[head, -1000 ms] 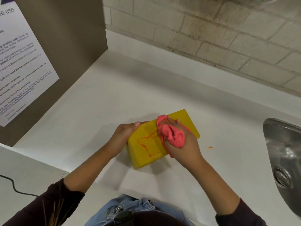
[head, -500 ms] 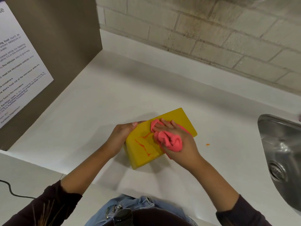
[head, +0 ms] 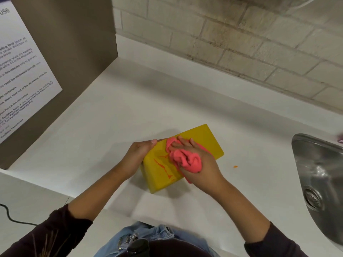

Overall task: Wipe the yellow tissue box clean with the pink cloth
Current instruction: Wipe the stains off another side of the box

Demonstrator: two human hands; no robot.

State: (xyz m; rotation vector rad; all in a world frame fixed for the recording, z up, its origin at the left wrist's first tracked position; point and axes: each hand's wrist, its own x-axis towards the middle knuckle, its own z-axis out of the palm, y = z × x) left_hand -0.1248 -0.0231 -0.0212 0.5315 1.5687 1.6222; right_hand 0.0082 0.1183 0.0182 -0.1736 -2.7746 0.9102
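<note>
The yellow tissue box lies on the white counter, its long side running from near left to far right. Orange smears streak its top near the closer end. My left hand grips the box's left side and holds it steady. My right hand presses the bunched pink cloth onto the middle of the box top, fingers spread over the cloth. The cloth hides the middle of the top.
A steel sink is set into the counter at the right. A small orange speck lies between box and sink. A brown panel with a printed notice stands at the left, a black cable below it. A brick wall runs behind.
My right hand has slid the pink cloth leftward along the box top, toward the orange smears. The left hand has kept its hold on the box.
</note>
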